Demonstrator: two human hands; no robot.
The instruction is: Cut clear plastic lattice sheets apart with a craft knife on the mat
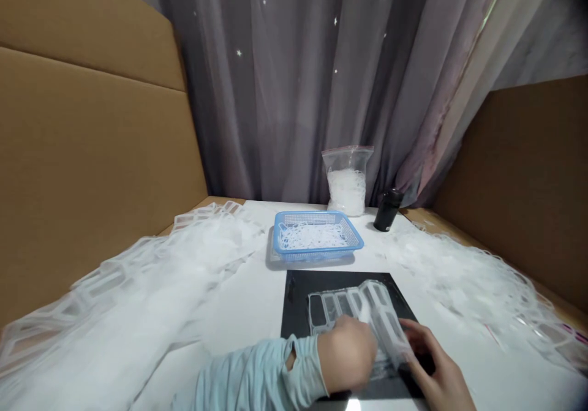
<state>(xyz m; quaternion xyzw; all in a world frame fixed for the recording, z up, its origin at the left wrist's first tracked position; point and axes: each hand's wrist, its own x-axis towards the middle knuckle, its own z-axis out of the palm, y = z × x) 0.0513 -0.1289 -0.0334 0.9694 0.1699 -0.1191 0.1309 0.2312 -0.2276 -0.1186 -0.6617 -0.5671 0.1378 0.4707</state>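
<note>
Left hand curled closed gripping clear plastic lattice strip lying on black mat, right hand open, fingers spread against strip's right edge, blue plastic basket just beyond mat.

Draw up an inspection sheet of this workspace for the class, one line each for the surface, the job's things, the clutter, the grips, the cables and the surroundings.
surface: white table with a black mat on it.
job's things: clear plastic frame with rectangular windows, on the mat.
clutter: clear plastic mesh heaps to the left and right; blue basket of white strips; zip bag of white strips; black bottle.
grips: left hand, in a pale blue sleeve, is over the frame; right hand is at its edge. Firmness of either grip cannot be told.
cables: nothing seen.
surroundings: cardboard walls at both sides; grey curtain with stars behind.
</note>
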